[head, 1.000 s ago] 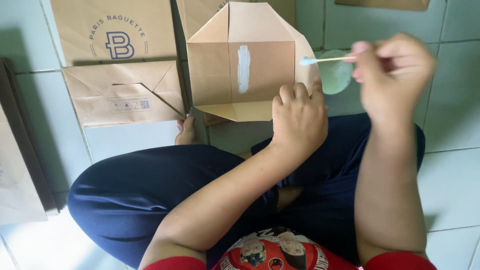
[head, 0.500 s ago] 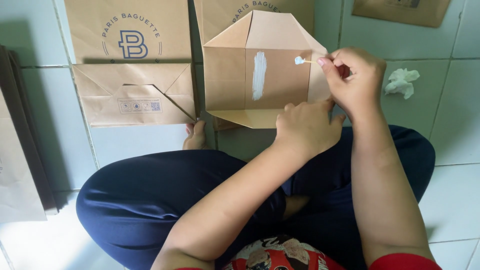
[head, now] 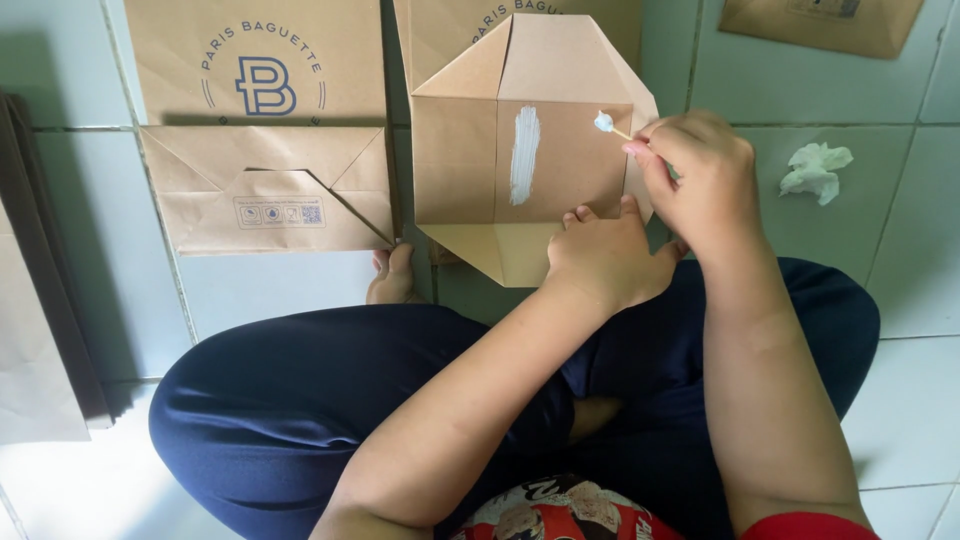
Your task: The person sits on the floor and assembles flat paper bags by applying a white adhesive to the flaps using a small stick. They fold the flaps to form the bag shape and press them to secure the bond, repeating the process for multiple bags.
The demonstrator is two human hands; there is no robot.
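A brown paper bag [head: 470, 170] lies flat on the tiled floor with its bottom flaps folded open. A white stripe of glue [head: 524, 155] runs down the middle panel. My left hand [head: 606, 256] presses the bag's lower right part flat, fingers resting on the paper. My right hand [head: 695, 170] pinches a thin stick [head: 610, 126] whose white-tipped end touches the upper right of the panel, right of the glue stripe.
A second folded brown bag [head: 262, 150] with a printed logo lies to the left. Another bag [head: 820, 22] shows at the top right. A crumpled white tissue [head: 815, 170] sits on the tiles at right. A stack of flat bags [head: 40, 300] lies at the left edge. My crossed legs fill the foreground.
My right hand came in from the right with the stick and lowered its tip onto the bag's panel. My left hand stayed pressing the bag.
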